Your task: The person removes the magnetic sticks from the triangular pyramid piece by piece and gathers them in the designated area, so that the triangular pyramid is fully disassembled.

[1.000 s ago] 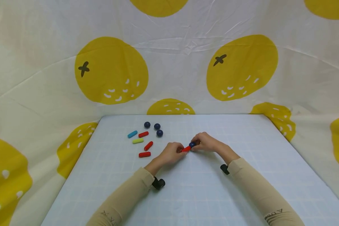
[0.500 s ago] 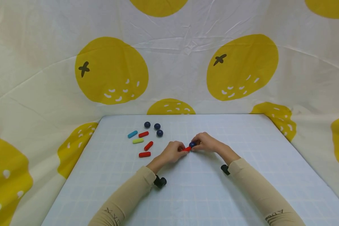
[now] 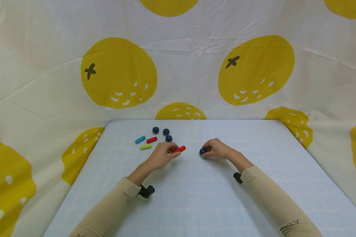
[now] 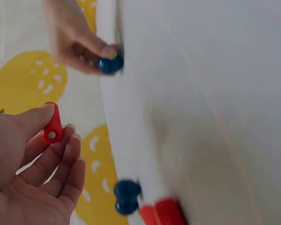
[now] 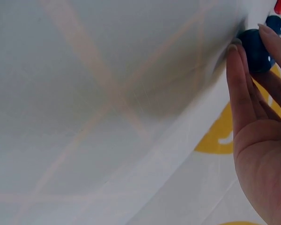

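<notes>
My left hand (image 3: 160, 155) pinches a red magnetic stick (image 3: 179, 149) between thumb and fingers. In the left wrist view a round metal dot shows on the end of this red stick (image 4: 52, 126). To the right, my right hand (image 3: 218, 149) holds a dark blue ball (image 3: 203, 151) by thumb and fingertips, low over the table. A gap separates stick and ball. The right wrist view shows the glossy ball (image 5: 255, 50) between the fingers.
Behind my left hand lie several dark blue balls (image 3: 166, 131), a blue stick (image 3: 140, 140), a red stick (image 3: 152, 140) and a lime stick (image 3: 146, 147). The table (image 3: 195, 204) has a pale cloth; a lemon-print curtain (image 3: 187, 65) hangs behind it.
The red stick's end was at the ball; my left hand has drawn it away leftward. Two loose red sticks on the table are now hidden by that hand. My right hand has stayed put.
</notes>
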{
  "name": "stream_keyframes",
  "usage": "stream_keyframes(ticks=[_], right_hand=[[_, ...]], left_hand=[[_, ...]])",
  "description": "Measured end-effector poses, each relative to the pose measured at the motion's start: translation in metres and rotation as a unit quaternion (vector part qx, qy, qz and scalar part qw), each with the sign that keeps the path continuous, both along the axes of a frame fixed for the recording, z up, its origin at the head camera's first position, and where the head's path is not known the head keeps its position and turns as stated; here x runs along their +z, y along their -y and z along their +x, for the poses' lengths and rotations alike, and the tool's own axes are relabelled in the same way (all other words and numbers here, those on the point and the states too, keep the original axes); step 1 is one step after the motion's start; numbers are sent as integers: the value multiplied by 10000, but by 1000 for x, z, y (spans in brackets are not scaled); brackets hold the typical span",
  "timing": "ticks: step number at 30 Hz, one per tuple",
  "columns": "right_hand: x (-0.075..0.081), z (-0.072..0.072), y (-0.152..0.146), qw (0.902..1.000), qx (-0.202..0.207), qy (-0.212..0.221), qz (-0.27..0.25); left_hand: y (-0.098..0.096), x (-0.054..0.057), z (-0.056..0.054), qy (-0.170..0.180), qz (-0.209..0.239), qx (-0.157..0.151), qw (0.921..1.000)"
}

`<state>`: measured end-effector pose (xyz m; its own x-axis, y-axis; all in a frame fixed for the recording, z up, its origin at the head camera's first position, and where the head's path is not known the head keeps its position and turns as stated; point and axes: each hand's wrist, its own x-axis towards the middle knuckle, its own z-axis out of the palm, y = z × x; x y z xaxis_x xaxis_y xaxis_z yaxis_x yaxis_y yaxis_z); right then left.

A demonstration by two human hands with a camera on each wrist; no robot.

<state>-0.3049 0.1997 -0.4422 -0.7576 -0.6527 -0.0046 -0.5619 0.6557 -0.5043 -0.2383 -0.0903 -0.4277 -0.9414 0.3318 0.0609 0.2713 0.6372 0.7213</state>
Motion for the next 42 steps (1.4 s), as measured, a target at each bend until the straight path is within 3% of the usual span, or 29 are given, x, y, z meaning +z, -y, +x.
stream_keyframes(ticks=[4,9,15,19,22,27,35,42], right_hand=[[1,-2,-1,10000,28,25,-11],[0,-5,-1,9999,4,145,-22],[-4,-5,-1,9995,-131,278,-36],[-5,-6,-3,9996,-123,249,-35],[-3,-6,-3,9997,-79,219,-67],[-2,-10,7,9993,-257,219,-151],[-8,-46,57,9864,-1371,452,-786],[-12,-67,94,9722,-1955,652,-1116]], left_hand=[[36,2,6,-297,29,279,9992],[73,3,13,-185,-74,607,9980],[105,-9,12,-238,-310,625,9973],[123,-19,7,-99,-562,810,9951],[130,-26,3,94,-785,984,9920],[135,-35,-3,244,-908,953,9910],[137,-42,-8,367,-1124,969,9882],[138,-41,-7,476,-1136,951,9878]])
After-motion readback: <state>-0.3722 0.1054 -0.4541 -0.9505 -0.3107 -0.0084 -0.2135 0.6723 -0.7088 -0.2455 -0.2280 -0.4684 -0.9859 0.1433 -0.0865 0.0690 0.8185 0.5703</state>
